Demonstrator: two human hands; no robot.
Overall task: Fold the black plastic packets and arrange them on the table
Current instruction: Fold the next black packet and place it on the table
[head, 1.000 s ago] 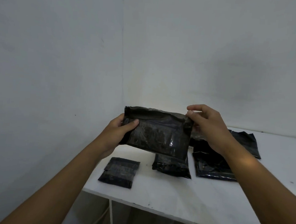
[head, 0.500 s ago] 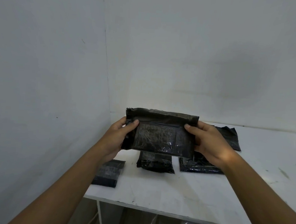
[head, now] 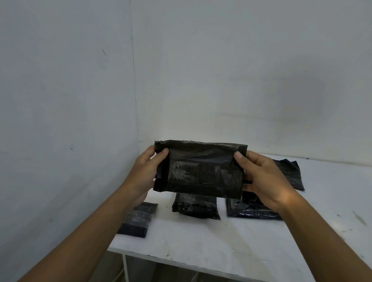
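The task looks partway done. Both hands hold one black packet [head: 200, 169] in the air above the table [head: 229, 238]: the left hand [head: 145, 171] grips its left edge, the right hand [head: 263, 179] its right, thumbs on the front. Below the left hand lies a small folded packet [head: 138, 220]; under the held one sits another folded packet [head: 196, 205]; below the right hand an unfolded pile [head: 255, 209] waits. Compared with half a second ago, the grip is unchanged and the packet stands a little squarer.
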